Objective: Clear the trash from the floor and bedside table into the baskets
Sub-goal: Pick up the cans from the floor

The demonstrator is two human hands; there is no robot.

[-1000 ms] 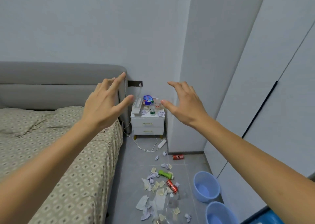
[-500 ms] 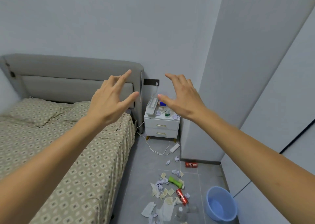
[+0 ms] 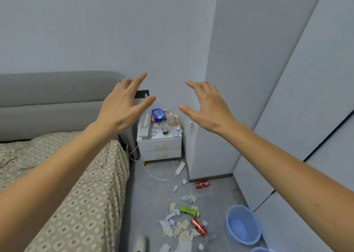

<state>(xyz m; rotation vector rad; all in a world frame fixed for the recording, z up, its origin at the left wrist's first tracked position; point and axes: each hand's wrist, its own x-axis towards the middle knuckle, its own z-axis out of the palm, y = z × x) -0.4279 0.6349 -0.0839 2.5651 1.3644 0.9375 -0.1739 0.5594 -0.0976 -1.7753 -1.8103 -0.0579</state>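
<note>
Grey floor [image 3: 153,194]: crumpled paper [image 3: 173,216] (light, soft) pinches anywhere; left hand [image 3: 122,106] and right hand [image 3: 208,108] spread, empty.

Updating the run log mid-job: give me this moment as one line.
left hand open, raised, empty | right hand open, raised, empty | floor trash untouched | bedside table cluttered | blue basket looks empty

Two bare forearms, no sleeves, left hand [image 3: 122,108], right hand [image 3: 208,106]

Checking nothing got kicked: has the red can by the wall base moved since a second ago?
No. The red can lies against the dark skirting, right of the power strip, as before; only the camera shifted.
</note>
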